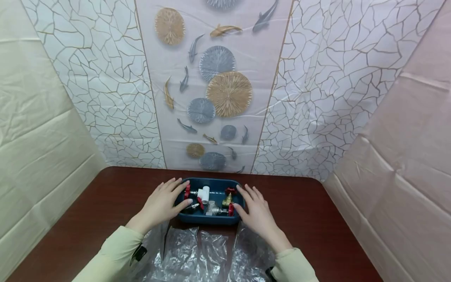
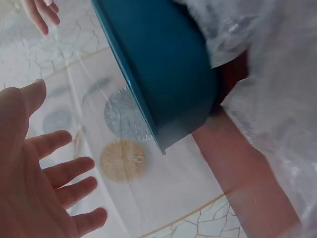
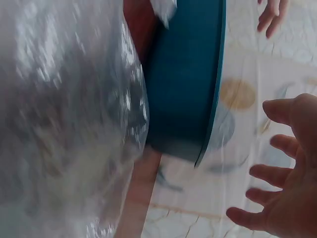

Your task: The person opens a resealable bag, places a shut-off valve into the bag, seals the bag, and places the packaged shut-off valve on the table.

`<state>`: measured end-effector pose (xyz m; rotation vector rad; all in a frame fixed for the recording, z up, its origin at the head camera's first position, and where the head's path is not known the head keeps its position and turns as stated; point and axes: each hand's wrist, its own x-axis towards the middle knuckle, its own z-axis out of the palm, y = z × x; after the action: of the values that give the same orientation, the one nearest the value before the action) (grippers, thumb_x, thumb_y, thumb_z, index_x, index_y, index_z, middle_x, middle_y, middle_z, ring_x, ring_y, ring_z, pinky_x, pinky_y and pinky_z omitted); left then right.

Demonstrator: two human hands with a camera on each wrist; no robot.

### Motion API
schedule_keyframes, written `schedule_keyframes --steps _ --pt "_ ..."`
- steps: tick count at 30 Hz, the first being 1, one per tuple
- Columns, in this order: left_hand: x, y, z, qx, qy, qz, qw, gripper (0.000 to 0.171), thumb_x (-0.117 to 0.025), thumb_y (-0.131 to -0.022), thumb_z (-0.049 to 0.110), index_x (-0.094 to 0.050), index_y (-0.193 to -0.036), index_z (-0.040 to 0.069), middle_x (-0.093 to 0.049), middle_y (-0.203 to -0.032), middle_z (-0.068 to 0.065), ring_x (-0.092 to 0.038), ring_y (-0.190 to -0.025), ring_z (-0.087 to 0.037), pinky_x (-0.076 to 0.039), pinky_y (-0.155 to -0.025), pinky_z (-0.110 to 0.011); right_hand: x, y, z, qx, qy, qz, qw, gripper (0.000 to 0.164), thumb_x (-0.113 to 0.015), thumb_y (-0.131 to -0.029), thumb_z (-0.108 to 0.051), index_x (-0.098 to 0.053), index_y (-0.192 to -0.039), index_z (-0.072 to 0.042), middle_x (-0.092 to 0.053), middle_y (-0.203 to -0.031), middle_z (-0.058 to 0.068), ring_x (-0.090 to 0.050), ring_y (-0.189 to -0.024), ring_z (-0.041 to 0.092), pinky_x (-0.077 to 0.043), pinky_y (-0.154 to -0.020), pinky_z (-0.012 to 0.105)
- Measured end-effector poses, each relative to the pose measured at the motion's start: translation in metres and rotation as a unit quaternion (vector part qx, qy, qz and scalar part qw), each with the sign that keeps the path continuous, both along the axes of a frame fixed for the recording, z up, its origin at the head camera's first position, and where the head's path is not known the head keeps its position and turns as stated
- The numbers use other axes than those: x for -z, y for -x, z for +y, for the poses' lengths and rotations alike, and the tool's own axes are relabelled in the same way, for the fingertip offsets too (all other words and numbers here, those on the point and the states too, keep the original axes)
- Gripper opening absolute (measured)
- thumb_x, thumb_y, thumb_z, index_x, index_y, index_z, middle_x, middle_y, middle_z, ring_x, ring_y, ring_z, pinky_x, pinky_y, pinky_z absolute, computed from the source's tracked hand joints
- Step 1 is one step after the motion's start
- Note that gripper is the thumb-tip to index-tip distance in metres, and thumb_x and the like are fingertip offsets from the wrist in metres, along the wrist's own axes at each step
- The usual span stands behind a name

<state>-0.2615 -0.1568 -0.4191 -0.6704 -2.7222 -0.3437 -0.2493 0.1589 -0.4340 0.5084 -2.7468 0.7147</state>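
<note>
Dark-blue oblong plastic tray (image 1: 208, 220) holding red-handled metal valves (image 1: 213, 208) lies between left grip (image 1: 161, 201) and right grip (image 1: 259, 213), both spread; crumpled transparent sheeting (image 1: 183, 246) lies on its near side

Tray (image 1: 211, 220) smooth plstc; film (image 1: 183, 244) glossy plstc.

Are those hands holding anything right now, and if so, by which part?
Nothing is held: the left hand and right hand hover, loosely spread, at opposite ends of the blue tray.
</note>
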Motion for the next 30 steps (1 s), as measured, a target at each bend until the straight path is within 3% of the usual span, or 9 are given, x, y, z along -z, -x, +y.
schedule_keyframes --steps 4,8,11,14,18,24,26,30 --pt "0.005 -0.023 -0.006 0.042 0.016 0.004 0.999 0.06 -0.053 -0.088 0.053 -0.047 -0.137 0.017 -0.045 -0.137 -0.013 -0.036 -0.128 -0.034 -0.027 -0.101 -0.053 -0.001 -0.018 -0.014 -0.035 -0.022 0.013 0.999 0.052 -0.055 -0.092 -0.04 -0.042 -0.14 -0.026 -0.047 -0.134 0.005 -0.041 -0.122 0.026 -0.034 -0.095 0.054" --pt "0.01 -0.047 -0.012 0.096 0.026 -0.019 0.9948 0.055 -0.053 -0.088 0.053 -0.054 -0.13 0.018 -0.052 -0.13 -0.007 -0.046 -0.119 -0.028 -0.038 -0.094 -0.048 -0.004 -0.036 -0.029 -0.09 -0.038 -0.004 0.995 0.041 -0.056 -0.092 -0.037 -0.053 -0.13 -0.022 -0.056 -0.116 -0.001 -0.05 -0.106 0.018 -0.043 -0.087 0.044" --pt "0.015 -0.063 -0.015 0.151 0.044 -0.064 0.9855 0.053 -0.053 -0.087 0.055 -0.06 -0.123 0.016 -0.056 -0.119 -0.001 -0.054 -0.105 -0.018 -0.046 -0.083 -0.04 -0.003 -0.047 -0.04 -0.131 -0.047 -0.026 0.99 0.031 -0.057 -0.091 -0.035 -0.062 -0.118 -0.019 -0.059 -0.102 -0.006 -0.052 -0.093 0.012 -0.046 -0.078 0.037" --pt "0.021 -0.075 -0.015 0.204 0.068 -0.106 0.9709 0.05 -0.059 -0.083 0.055 -0.063 -0.115 0.017 -0.056 -0.108 0.004 -0.055 -0.09 -0.009 -0.049 -0.072 -0.032 -0.001 -0.056 -0.05 -0.165 -0.052 -0.049 0.984 0.023 -0.059 -0.09 -0.034 -0.067 -0.106 -0.019 -0.058 -0.09 -0.011 -0.051 -0.082 0.006 -0.045 -0.07 0.03" --pt "0.028 -0.084 -0.011 0.25 0.081 -0.123 0.957 0.037 -0.073 -0.075 0.044 -0.064 -0.103 0.022 -0.053 -0.095 0.012 -0.05 -0.076 0.0 -0.045 -0.059 -0.024 0.005 -0.066 -0.059 -0.2 -0.059 -0.055 0.976 0.016 -0.061 -0.089 -0.032 -0.068 -0.097 -0.021 -0.057 -0.086 -0.014 -0.05 -0.078 0.001 -0.044 -0.066 0.024" --pt "0.037 -0.089 -0.009 0.271 0.071 -0.132 0.9508 0.029 -0.078 -0.067 0.026 -0.063 -0.092 0.027 -0.05 -0.084 0.019 -0.045 -0.07 0.005 -0.04 -0.054 -0.019 0.013 -0.073 -0.065 -0.216 -0.078 -0.06 0.971 0.013 -0.06 -0.09 -0.033 -0.067 -0.095 -0.023 -0.059 -0.09 -0.014 -0.052 -0.082 0.002 -0.045 -0.072 0.026" --pt "0.038 -0.09 -0.011 0.277 0.068 -0.144 0.9474 0.028 -0.077 -0.068 0.026 -0.063 -0.092 0.027 -0.051 -0.086 0.02 -0.047 -0.072 0.005 -0.041 -0.056 -0.019 0.015 -0.074 -0.067 -0.218 -0.081 -0.064 0.97 0.014 -0.059 -0.09 -0.034 -0.067 -0.096 -0.024 -0.059 -0.091 -0.014 -0.053 -0.083 0.001 -0.046 -0.074 0.026" --pt "0.04 -0.091 -0.012 0.29 0.057 -0.214 0.931 0.019 -0.07 -0.08 0.037 -0.065 -0.096 0.029 -0.053 -0.089 0.022 -0.049 -0.076 0.005 -0.043 -0.061 -0.019 0.019 -0.074 -0.067 -0.221 -0.071 -0.069 0.97 0.015 -0.059 -0.09 -0.033 -0.067 -0.096 -0.023 -0.06 -0.091 -0.014 -0.054 -0.083 0.002 -0.046 -0.073 0.026"
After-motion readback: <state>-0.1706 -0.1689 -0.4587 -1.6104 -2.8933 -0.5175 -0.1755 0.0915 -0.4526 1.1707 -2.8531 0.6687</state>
